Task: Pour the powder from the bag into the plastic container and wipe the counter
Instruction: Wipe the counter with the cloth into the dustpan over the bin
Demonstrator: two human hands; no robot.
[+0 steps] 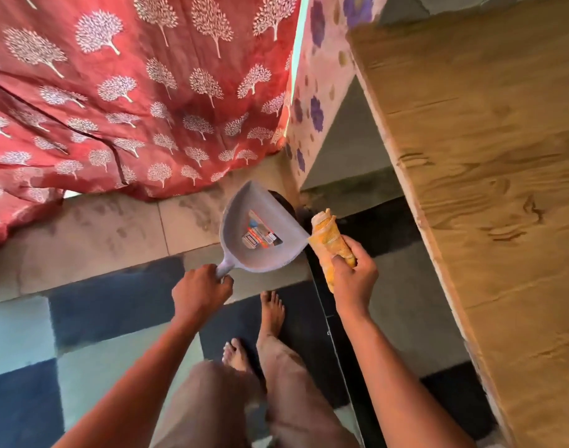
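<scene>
Head view, looking down: two bare feet on checkered floor tiles. One left hand (201, 287) curls its fingers round the handle of one grey plastic dustpan (258, 234), light and stiff, holding scraps of printed packaging. One right hand (352, 276) wraps its fingers round one rolled yellow cloth (332, 245), soft and light, best gripped mid-roll as here. The cloth's tip sits just beside the dustpan's rim. To the right runs one wooden counter (490, 163); beyond hangs one red patterned curtain (131, 92). No bag or container shows.
</scene>
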